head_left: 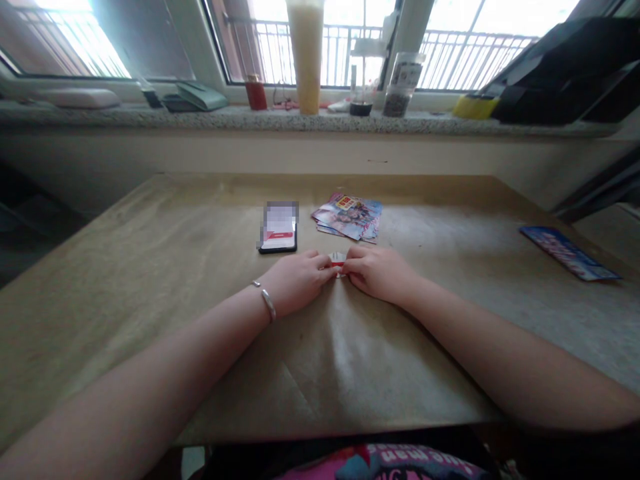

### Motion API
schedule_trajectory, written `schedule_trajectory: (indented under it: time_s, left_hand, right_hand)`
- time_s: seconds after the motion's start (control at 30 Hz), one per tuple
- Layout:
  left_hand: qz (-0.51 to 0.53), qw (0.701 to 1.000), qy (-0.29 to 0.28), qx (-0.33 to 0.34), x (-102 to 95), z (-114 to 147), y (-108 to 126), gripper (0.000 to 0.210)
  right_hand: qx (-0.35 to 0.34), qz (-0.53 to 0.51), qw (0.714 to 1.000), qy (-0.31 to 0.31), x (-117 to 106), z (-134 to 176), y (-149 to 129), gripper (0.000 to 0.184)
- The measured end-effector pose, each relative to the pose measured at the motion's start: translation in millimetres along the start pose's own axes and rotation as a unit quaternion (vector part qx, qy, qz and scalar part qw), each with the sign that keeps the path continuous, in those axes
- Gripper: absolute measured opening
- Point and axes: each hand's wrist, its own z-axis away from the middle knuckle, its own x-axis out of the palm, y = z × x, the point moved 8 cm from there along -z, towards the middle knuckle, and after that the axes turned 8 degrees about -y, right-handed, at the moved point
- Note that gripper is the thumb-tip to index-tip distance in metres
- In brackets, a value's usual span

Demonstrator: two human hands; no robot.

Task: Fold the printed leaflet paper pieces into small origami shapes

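A small white piece with a red stripe (339, 263), perhaps folded paper, lies low over the table between my fingertips. My left hand (299, 280), a silver bangle (269, 304) at its wrist, pinches the left side of this piece. From the other side my right hand (376, 272) grips it with bent fingers. Both hands rest on the tan table cover (240, 373). Just beyond my left hand lies a phone (280, 228) with a lit screen, partly blurred out. A pile of colourful printed cards (350, 217) sits beyond the piece.
A long blue printed packet or strip (567, 253) lies at the table's right side. On the stone windowsill (200, 121) stand a tall yellowish cylinder (307, 60), a red jar (256, 93), a clear container (400, 87) and a black bulky object (560, 73).
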Motion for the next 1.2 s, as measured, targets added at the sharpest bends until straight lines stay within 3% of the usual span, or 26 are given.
schedule_trajectory:
  time_s: [0.23, 0.73, 1.2]
  left_hand:
    - [0.01, 0.999, -0.03, -0.001, 0.8, 0, -3, 0.034]
    - [0.027, 0.999, -0.038, -0.004, 0.9, 3, -10, 0.031]
    - [0.053, 0.998, -0.046, -0.005, 3.2, 7, -22, 0.032]
  right_hand:
    - [0.014, 0.003, 1.0, -0.02, -3, 0, 1, 0.025]
    - [0.044, -0.013, 0.998, -0.037, -2, 3, 9, 0.023]
    - [0.02, -0.038, 0.999, -0.021, -3, 7, 13, 0.023]
